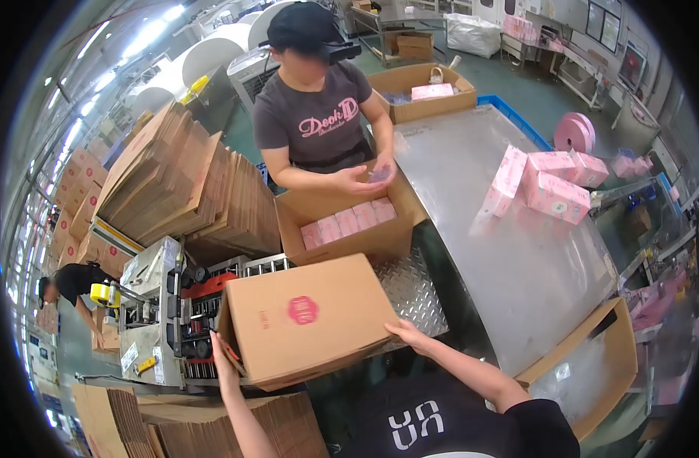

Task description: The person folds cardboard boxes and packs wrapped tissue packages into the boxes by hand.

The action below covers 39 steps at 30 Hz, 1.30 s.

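A brown cardboard box (311, 313) with a red printed mark on its broad face lies between my hands, at the mouth of the taping machine. My left hand (226, 362) presses flat along the box's left end, beside something orange-red that I cannot make out. At the right edge, my right hand (408, 334) grips the box near its corner, thumb and fingers against the cardboard. Just beyond it stands an open carton (391, 240) with a row of pink packs (349, 221) inside.
A co-worker (315, 114) stands behind the open carton, holding something small and clear. Pink packs (559, 197) lie on the metal table (517, 305). The taping machine (155, 305) and flattened cartons (159, 168) are at left. Another open carton (620, 343) sits at right.
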Each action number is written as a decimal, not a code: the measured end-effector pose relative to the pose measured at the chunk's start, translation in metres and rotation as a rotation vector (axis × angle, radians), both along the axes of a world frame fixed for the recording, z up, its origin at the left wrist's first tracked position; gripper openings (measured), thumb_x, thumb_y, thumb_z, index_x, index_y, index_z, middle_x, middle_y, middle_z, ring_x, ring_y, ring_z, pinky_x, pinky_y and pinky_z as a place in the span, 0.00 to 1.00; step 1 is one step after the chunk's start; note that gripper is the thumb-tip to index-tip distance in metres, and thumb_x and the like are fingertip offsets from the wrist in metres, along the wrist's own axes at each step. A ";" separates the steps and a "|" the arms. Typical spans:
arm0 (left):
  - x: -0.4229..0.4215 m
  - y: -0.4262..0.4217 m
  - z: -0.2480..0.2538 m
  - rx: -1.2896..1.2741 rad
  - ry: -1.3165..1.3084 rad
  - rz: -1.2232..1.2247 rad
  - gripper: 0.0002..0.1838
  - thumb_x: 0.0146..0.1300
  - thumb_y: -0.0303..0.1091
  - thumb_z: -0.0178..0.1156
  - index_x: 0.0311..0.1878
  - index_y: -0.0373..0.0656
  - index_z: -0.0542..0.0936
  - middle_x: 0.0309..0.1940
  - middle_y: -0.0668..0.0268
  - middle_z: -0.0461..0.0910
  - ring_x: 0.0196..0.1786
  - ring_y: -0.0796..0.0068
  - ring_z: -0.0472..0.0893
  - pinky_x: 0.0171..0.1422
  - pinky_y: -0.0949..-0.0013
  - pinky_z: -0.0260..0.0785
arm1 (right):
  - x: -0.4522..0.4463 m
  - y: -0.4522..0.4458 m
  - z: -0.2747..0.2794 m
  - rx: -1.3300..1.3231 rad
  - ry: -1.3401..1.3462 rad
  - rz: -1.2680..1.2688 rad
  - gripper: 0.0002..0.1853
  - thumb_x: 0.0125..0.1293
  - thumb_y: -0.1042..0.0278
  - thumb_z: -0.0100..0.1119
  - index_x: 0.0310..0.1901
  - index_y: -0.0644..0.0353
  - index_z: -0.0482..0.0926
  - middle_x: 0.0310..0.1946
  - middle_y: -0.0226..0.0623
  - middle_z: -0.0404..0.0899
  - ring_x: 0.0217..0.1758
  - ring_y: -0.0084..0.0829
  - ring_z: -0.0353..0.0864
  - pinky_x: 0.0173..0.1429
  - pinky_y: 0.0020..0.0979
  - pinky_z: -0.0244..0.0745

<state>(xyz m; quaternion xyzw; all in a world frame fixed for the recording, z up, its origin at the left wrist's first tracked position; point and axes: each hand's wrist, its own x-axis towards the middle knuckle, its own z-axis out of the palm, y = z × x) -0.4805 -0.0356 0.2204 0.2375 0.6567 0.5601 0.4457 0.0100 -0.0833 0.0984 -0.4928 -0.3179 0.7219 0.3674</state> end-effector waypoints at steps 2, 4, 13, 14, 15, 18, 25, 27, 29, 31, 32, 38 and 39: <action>0.007 -0.023 0.043 -0.028 0.120 -0.237 0.43 0.65 0.54 0.63 0.75 0.40 0.59 0.66 0.56 0.70 0.70 0.60 0.67 0.71 0.55 0.63 | -0.002 0.005 0.013 0.247 -0.103 0.143 0.26 0.72 0.52 0.57 0.63 0.63 0.73 0.54 0.35 0.80 0.57 0.25 0.77 0.59 0.31 0.71; -0.013 -0.041 0.036 -0.001 0.041 -0.306 0.39 0.61 0.46 0.68 0.70 0.41 0.63 0.60 0.55 0.73 0.63 0.58 0.75 0.58 0.51 0.75 | -0.001 0.000 0.106 0.393 -0.229 0.248 0.25 0.72 0.51 0.55 0.59 0.63 0.75 0.48 0.42 0.83 0.50 0.31 0.81 0.54 0.34 0.74; 0.142 -0.054 -0.070 -0.142 -0.680 -0.937 0.47 0.65 0.71 0.49 0.80 0.56 0.51 0.77 0.57 0.56 0.77 0.56 0.57 0.74 0.43 0.53 | -0.095 -0.019 0.128 0.668 -0.757 1.031 0.37 0.70 0.32 0.42 0.48 0.68 0.77 0.42 0.55 0.83 0.51 0.50 0.82 0.61 0.51 0.72; 0.176 -0.043 -0.078 -0.323 -0.298 -0.787 0.46 0.65 0.67 0.55 0.78 0.51 0.55 0.73 0.55 0.62 0.74 0.59 0.62 0.72 0.51 0.59 | -0.097 -0.021 0.096 0.731 -0.933 1.057 0.39 0.69 0.30 0.40 0.49 0.68 0.78 0.45 0.53 0.83 0.55 0.48 0.80 0.67 0.54 0.65; 0.204 -0.042 -0.088 -0.028 0.579 -0.786 0.37 0.69 0.53 0.58 0.73 0.45 0.60 0.62 0.48 0.75 0.64 0.54 0.75 0.64 0.54 0.69 | -0.095 -0.022 0.067 0.797 -1.115 1.081 0.41 0.69 0.28 0.38 0.50 0.67 0.79 0.48 0.50 0.83 0.59 0.45 0.78 0.73 0.56 0.57; 0.206 -0.037 -0.110 -0.200 0.955 -0.642 0.28 0.68 0.35 0.56 0.69 0.40 0.63 0.45 0.39 0.81 0.50 0.41 0.82 0.52 0.48 0.75 | -0.044 -0.010 0.061 0.753 -1.098 0.958 0.38 0.70 0.31 0.38 0.51 0.64 0.80 0.54 0.43 0.80 0.67 0.44 0.70 0.75 0.66 0.41; 0.065 -0.036 -0.075 -0.008 0.939 -0.677 0.27 0.68 0.24 0.53 0.70 0.34 0.63 0.59 0.43 0.76 0.61 0.50 0.78 0.64 0.60 0.69 | 0.090 -0.007 0.107 0.978 -1.522 0.613 0.20 0.64 0.65 0.52 0.57 0.57 0.78 0.60 0.35 0.76 0.77 0.41 0.58 0.77 0.69 0.38; 0.018 -0.044 -0.106 0.020 0.881 -0.695 0.29 0.69 0.29 0.55 0.72 0.37 0.63 0.64 0.50 0.74 0.61 0.54 0.77 0.67 0.62 0.66 | 0.131 -0.018 -0.007 1.190 -1.549 0.517 0.26 0.67 0.62 0.51 0.68 0.54 0.69 0.71 0.32 0.65 0.80 0.35 0.51 0.79 0.64 0.39; -0.025 -0.053 -0.168 -0.403 0.607 -0.844 0.30 0.71 0.37 0.54 0.73 0.39 0.62 0.61 0.54 0.75 0.58 0.58 0.79 0.54 0.59 0.77 | 0.161 -0.024 -0.058 0.848 -1.568 0.703 0.34 0.74 0.57 0.46 0.78 0.52 0.49 0.80 0.25 0.43 0.83 0.34 0.39 0.80 0.58 0.38; 0.019 -0.048 -0.127 -0.579 0.191 -0.756 0.24 0.69 0.37 0.54 0.66 0.38 0.69 0.55 0.54 0.78 0.53 0.60 0.82 0.43 0.58 0.82 | 0.162 -0.021 -0.078 0.363 -1.385 0.807 0.39 0.72 0.59 0.47 0.79 0.54 0.40 0.82 0.27 0.34 0.83 0.39 0.37 0.81 0.53 0.41; 0.037 -0.041 -0.120 -0.577 0.228 -0.773 0.24 0.69 0.39 0.55 0.64 0.37 0.69 0.54 0.53 0.78 0.51 0.59 0.83 0.41 0.57 0.82 | 0.161 -0.014 -0.089 0.359 -1.383 0.786 0.39 0.72 0.59 0.47 0.79 0.54 0.40 0.82 0.27 0.34 0.83 0.39 0.37 0.81 0.53 0.41; 0.146 -0.019 -0.133 -0.551 0.152 -0.860 0.34 0.68 0.57 0.57 0.65 0.37 0.68 0.52 0.52 0.79 0.47 0.56 0.84 0.42 0.51 0.82 | 0.219 -0.020 0.004 0.037 -0.509 0.227 0.31 0.70 0.58 0.51 0.71 0.61 0.62 0.70 0.46 0.63 0.72 0.40 0.66 0.72 0.40 0.64; 0.166 -0.024 -0.136 -0.581 0.156 -0.851 0.37 0.67 0.61 0.57 0.65 0.38 0.68 0.51 0.52 0.79 0.47 0.56 0.84 0.43 0.50 0.82 | 0.240 -0.044 0.023 0.091 -0.092 -0.042 0.27 0.71 0.56 0.51 0.67 0.61 0.70 0.64 0.45 0.75 0.67 0.37 0.74 0.69 0.37 0.68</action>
